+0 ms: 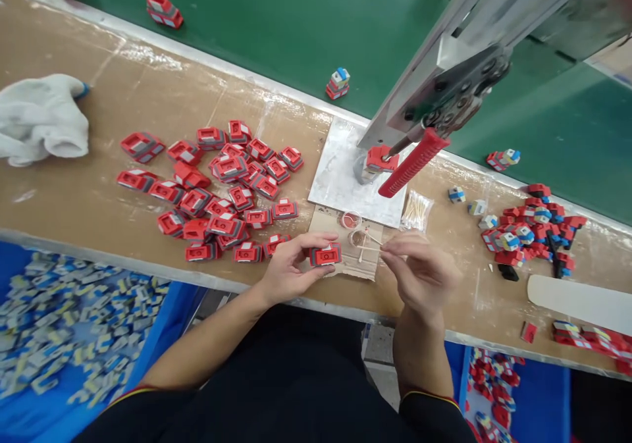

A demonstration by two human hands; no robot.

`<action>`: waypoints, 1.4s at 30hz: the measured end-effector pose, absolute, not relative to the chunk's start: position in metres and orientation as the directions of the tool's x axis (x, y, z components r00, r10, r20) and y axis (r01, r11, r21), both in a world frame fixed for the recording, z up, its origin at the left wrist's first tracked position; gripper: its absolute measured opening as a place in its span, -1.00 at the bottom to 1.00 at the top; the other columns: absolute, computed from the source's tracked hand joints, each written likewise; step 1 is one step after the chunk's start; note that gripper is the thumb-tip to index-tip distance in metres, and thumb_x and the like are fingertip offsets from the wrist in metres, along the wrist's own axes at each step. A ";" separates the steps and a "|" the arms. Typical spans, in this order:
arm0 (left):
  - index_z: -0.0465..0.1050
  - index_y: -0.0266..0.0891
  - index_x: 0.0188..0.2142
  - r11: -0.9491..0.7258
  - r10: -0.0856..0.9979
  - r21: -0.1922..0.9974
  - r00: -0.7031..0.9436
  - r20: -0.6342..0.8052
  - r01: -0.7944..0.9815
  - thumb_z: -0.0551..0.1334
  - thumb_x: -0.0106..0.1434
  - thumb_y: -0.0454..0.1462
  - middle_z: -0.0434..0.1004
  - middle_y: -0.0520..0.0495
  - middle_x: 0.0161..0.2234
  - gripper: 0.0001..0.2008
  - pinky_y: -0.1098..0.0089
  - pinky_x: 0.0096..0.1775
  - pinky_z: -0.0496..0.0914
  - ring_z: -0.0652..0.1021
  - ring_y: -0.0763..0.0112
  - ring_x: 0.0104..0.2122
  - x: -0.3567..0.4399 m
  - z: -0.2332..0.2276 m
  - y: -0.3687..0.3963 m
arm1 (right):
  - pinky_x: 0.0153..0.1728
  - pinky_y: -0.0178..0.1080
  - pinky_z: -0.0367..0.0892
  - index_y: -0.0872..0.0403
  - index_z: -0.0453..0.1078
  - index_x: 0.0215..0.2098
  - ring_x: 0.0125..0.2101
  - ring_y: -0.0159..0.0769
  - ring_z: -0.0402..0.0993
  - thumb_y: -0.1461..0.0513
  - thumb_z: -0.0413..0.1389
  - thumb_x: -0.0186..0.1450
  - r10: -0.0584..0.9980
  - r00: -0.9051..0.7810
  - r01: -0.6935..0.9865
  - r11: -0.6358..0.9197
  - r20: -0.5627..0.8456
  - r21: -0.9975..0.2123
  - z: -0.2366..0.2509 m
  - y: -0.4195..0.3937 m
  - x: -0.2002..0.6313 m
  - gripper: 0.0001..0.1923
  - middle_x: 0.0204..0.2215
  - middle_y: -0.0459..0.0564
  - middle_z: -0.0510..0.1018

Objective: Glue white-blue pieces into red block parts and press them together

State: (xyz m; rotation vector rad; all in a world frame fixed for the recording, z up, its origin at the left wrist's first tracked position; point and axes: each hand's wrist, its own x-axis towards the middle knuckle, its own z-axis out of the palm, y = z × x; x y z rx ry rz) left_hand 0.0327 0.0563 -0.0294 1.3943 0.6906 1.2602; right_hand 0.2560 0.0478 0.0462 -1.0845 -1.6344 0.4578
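Note:
My left hand (289, 268) pinches a small red and grey plastic toy part (326, 255) between thumb and fingers, its hollow side facing up. Beside it, my right hand (422, 268) is closed on a thin cotton swab (369, 248) that points left toward the toy part. Just beyond the hands, two small round cups, one reddish (351, 220) and one clear (357, 237), rest on a piece of cardboard (340, 268). Other swabs lie by the clear cup. A clear bag of cotton swabs (417, 211) lies past my right hand.
A press with a red handle (412, 163) stands on a metal plate (328, 176). Red parts (230, 166) are heaped left, assembled red-blue pieces (528, 229) right. A white glove (44, 120) lies far left. Blue bins (165, 328) flank me; a green belt (257, 28) runs behind.

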 end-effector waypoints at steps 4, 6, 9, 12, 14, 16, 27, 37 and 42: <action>0.58 -0.21 0.04 -0.303 0.889 0.926 0.282 0.360 -0.226 0.52 0.28 -0.33 0.73 -0.31 0.08 -0.65 0.28 0.06 0.67 0.74 0.14 0.07 0.034 -0.029 0.054 | -0.37 -0.17 0.64 -0.05 0.59 -0.13 -0.41 -0.23 0.72 0.28 0.30 0.42 0.861 0.024 0.147 0.499 0.508 -0.854 0.049 0.046 0.229 -0.91 -0.40 -0.07 0.74; 0.58 -0.21 0.05 -0.315 0.885 0.921 0.280 0.372 -0.229 0.52 0.29 -0.32 0.73 -0.31 0.07 -0.64 0.27 0.07 0.67 0.74 0.14 0.06 0.034 -0.027 0.054 | -0.33 -0.19 0.69 -0.05 0.58 -0.13 -0.38 -0.23 0.75 0.28 0.29 0.44 0.897 0.002 0.087 0.440 0.441 -0.894 0.045 0.045 0.220 -0.92 -0.37 -0.06 0.76; 0.59 -0.22 0.06 -0.323 0.881 0.916 0.277 0.384 -0.239 0.52 0.29 -0.30 0.73 -0.33 0.07 -0.64 0.27 0.06 0.68 0.75 0.14 0.05 0.034 -0.026 0.053 | -0.26 -0.21 0.73 -0.04 0.57 -0.15 -0.34 -0.24 0.78 0.30 0.31 0.42 0.924 0.003 0.054 0.381 0.382 -0.923 0.037 0.044 0.215 -0.91 -0.33 -0.08 0.78; 0.59 -0.22 0.07 -0.321 0.883 0.914 0.272 0.384 -0.248 0.52 0.29 -0.31 0.73 -0.33 0.07 -0.63 0.27 0.07 0.68 0.75 0.14 0.05 0.034 -0.025 0.053 | -0.24 -0.22 0.74 -0.03 0.57 -0.16 -0.33 -0.24 0.78 0.32 0.34 0.39 0.930 0.004 0.059 0.366 0.367 -0.929 0.034 0.043 0.217 -0.88 -0.32 -0.08 0.79; 0.59 -0.21 0.08 -0.320 0.882 0.911 0.268 0.387 -0.261 0.52 0.28 -0.34 0.73 -0.32 0.08 -0.61 0.29 0.08 0.67 0.75 0.15 0.06 0.034 -0.025 0.053 | -0.24 -0.23 0.74 -0.03 0.57 -0.16 -0.32 -0.24 0.79 0.34 0.34 0.38 0.927 0.004 0.076 0.375 0.376 -0.924 0.033 0.042 0.218 -0.86 -0.32 -0.08 0.78; 0.59 -0.19 0.09 -0.320 0.882 0.907 0.264 0.391 -0.273 0.52 0.28 -0.35 0.73 -0.31 0.08 -0.60 0.31 0.10 0.66 0.75 0.17 0.06 0.034 -0.024 0.053 | -0.24 -0.22 0.74 -0.02 0.58 -0.15 -0.32 -0.23 0.79 0.36 0.33 0.38 0.922 -0.004 0.098 0.386 0.388 -0.917 0.033 0.042 0.218 -0.85 -0.32 -0.07 0.78; 0.60 -0.24 0.02 -0.336 0.892 0.915 0.237 0.385 -0.225 0.53 0.27 -0.33 0.75 -0.33 0.02 -0.65 0.31 0.02 0.69 0.77 0.17 -0.01 0.033 -0.022 0.055 | -0.32 -0.16 0.68 -0.03 0.59 -0.15 -0.38 -0.24 0.73 0.32 0.34 0.38 0.825 0.171 0.235 0.497 0.539 -0.835 0.041 0.042 0.251 -0.88 -0.42 -0.12 0.72; 0.64 -0.24 -0.06 -0.402 0.882 0.904 0.204 0.425 -0.146 0.57 0.19 -0.34 0.79 -0.25 -0.14 -0.67 0.34 -0.06 0.69 0.79 0.23 -0.15 0.034 -0.020 0.060 | -0.37 -0.20 0.50 -0.03 0.53 -0.23 -0.41 -0.27 0.52 0.41 0.30 0.38 0.831 -0.301 0.725 0.519 0.468 -0.453 0.032 0.053 0.272 -0.81 -0.42 -0.12 0.71; 0.65 -0.25 -0.06 -0.433 0.861 0.889 0.225 0.457 -0.146 0.56 0.18 -0.35 0.79 -0.26 -0.15 -0.67 0.33 -0.07 0.69 0.79 0.21 -0.17 0.036 -0.019 0.060 | -0.40 -0.16 0.51 -0.04 0.56 -0.17 -0.43 -0.26 0.60 0.41 0.32 0.34 0.785 -0.034 0.590 0.516 0.619 -0.621 0.047 0.037 0.259 -0.77 -0.41 -0.12 0.71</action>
